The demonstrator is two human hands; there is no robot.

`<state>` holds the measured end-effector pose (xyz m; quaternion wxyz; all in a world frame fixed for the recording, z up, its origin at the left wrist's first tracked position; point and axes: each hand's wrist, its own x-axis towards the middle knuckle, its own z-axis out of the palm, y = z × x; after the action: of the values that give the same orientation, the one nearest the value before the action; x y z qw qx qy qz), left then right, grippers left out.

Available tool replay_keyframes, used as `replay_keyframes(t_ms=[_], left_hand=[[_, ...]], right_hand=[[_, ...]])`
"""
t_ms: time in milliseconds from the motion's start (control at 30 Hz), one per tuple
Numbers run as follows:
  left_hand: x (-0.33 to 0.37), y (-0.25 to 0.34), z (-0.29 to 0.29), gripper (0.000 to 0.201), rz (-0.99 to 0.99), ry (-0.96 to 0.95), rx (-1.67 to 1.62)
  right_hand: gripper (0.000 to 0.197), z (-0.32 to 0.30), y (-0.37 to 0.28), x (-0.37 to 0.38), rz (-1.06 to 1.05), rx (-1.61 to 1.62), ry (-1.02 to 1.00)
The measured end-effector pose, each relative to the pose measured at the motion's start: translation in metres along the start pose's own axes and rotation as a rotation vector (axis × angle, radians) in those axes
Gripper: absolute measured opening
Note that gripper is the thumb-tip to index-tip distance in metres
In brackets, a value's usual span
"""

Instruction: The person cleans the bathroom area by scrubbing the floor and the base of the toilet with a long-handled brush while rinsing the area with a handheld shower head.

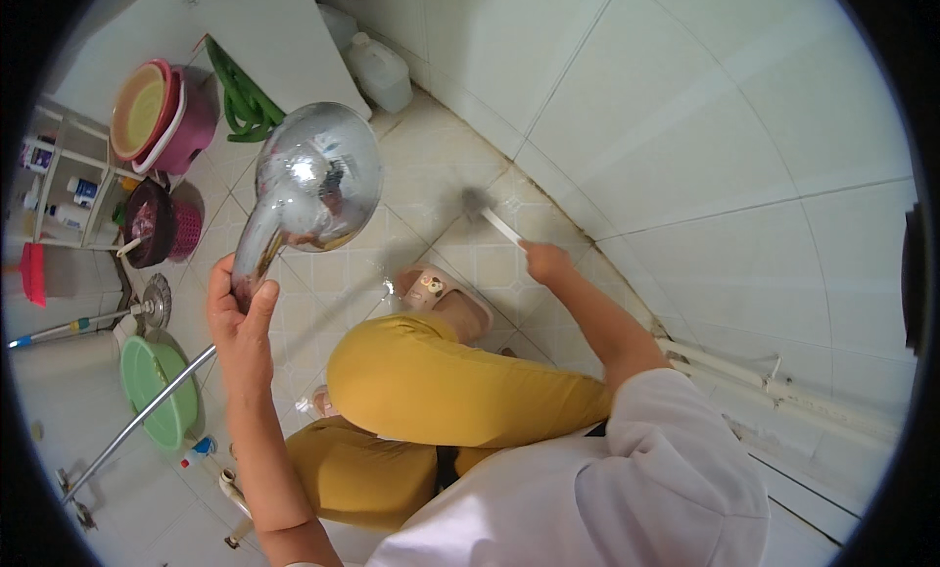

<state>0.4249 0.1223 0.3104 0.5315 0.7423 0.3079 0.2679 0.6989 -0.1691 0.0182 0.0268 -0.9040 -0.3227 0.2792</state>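
My left hand (242, 322) is wrapped round the handle of a large shiny chrome shower head (318, 180), raised above the floor with its domed back showing. A straight silver hose or pipe (142, 417) runs from near this hand to a tap fitting at the lower left. Farther right, my right hand (546, 263) grips the white handle of a scrubbing brush (503, 225). Its round grey head, slightly blurred, is down at the tiled floor (421, 165) near the foot of the wall. Any water from the shower head cannot be made out.
Stacked basins (142, 107), a green slatted thing (240, 97) and white jugs (380, 72) stand at the far side. On the left are a bottle rack (73, 190) and a green basin (157, 391). Pipes (774, 383) run along the right wall. My sandalled foot (446, 298) is near the brush.
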Motion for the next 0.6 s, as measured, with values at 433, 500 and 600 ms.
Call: replay_keyframes(t_ms=[433,500,600], left_hand=[[-0.004,-0.005,-0.009,0.032,-0.045,0.02,-0.014],[-0.003,0.0,-0.007,0.032,-0.02,0.01,-0.003],[0.001,0.006,0.0,0.039,0.029,0.003,-0.017]], right_hand=[[0.039,-0.003,0.13,-0.176,0.346,-0.029,-0.164],[0.039,-0.014,0.129,-0.171,0.38,-0.013,-0.179],[0.038,-0.011,0.131,-0.129,0.33,0.031,-0.031]])
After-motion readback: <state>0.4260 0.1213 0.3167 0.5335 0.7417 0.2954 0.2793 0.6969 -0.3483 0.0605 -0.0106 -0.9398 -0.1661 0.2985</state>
